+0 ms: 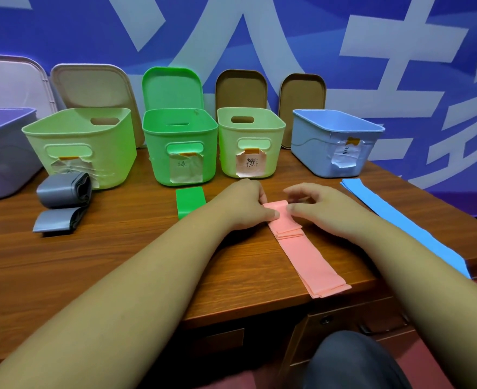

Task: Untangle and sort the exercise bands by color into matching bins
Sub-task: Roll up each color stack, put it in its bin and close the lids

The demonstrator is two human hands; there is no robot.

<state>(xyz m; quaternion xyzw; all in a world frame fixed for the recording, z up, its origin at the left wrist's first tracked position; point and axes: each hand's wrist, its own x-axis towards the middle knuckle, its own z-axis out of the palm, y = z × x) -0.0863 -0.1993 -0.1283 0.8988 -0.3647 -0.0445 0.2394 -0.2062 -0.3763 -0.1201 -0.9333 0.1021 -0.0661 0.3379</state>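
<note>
**A:** Nearest you, the pink band [302, 248] lies in flat layers on the counter [91, 262], with its tail right at the front edge.

**B:** And the grip?

**A:** Closed on it, both sides. Your left hand [248, 204] and right hand [318, 206] pinch the folded far end.

**B:** What could go wrong?

**A:** Tug that fold too briskly and I'd expect the layers to fan out, or the tail to slip off the edge. The blue band [400, 220] on your right sits near an edge too.

**B:** Further out?

**A:** The green band [189, 202] lies just left of your left hand. Behind it, the pink-labelled bin [250, 130] is itself pale green, beside the green bin [179, 130]. Read the label, not the plastic, or you could misfile the band.
</note>
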